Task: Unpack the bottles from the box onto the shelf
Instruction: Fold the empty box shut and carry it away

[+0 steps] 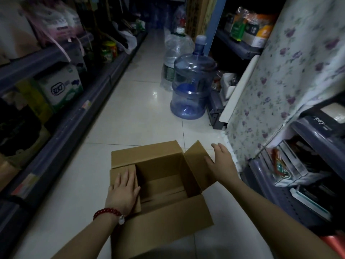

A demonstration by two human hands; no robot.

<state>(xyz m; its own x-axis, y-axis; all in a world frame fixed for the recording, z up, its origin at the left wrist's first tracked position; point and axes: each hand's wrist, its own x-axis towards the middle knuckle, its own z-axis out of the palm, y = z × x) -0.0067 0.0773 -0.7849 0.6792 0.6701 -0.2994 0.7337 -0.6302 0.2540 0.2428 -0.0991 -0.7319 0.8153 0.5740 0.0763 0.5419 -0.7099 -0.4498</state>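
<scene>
Resting flat hands (124, 189) on box (164, 217) flaps

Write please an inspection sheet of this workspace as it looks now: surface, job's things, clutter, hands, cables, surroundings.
Surface: pale tiled floor, glossy.
Job's things: cardboard box on the floor, flaps open; no bottles visible inside.
Clutter: blue water jug and a clear jug behind it, standing further down the aisle.
Hands: left hand flat on the left flap; right hand open at the right flap.
Cables: nothing seen.
Surroundings: stocked shelves both sides; floral cloth on the right.
</scene>
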